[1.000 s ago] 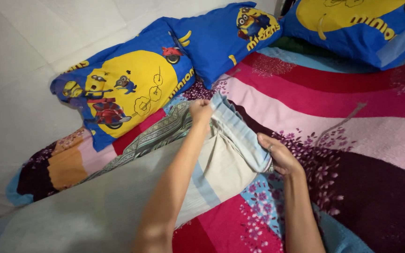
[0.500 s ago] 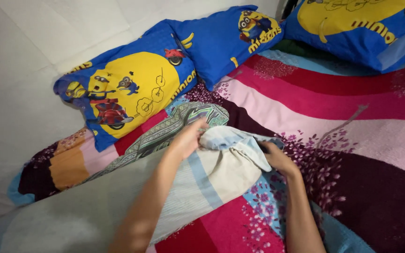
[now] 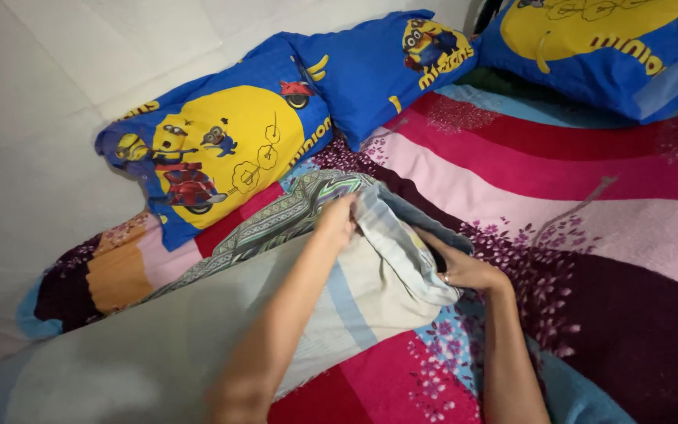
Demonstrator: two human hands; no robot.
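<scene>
Head view, looking down on a bed (image 3: pixel 606 235) covered by a striped floral bedspread (image 3: pixel 559 180) in pink, red, maroon and pale blue.

Left hand (image 3: pixel 336 222): reaching forward, fingers closed together on the upper edge of a pale pillowcase (image 3: pixel 370 290). The grip sits at the open end of the case, where the cloth bunches and folds over.

Right hand (image 3: pixel 464 271): lower and to the right, at the same open end. A ring shows on one finger. The fingers go under or into the cloth fold and are hidden there; cannot tell whether they are pinched on the cloth or apart.

Pillowcase: pale grey-cream with a light blue stripe, lying diagonally across the bedspread from the lower left toward the centre. It is filled and rounded along its length. A patterned green-grey cloth (image 3: pixel 276 224) shows along its upper left side, touching it, up to where the left hand grips.

Surroundings: a blue and yellow cartoon pillow (image 3: pixel 213 149) lies at the head of the bed, just beyond the left hand. A second blue cartoon pillow (image 3: pixel 394 63) rests beside it to the right, the two touching. A third one (image 3: pixel 606 47) is in the upper right corner, apart from the others. White wall (image 3: pixel 33 118) along the left.
</scene>
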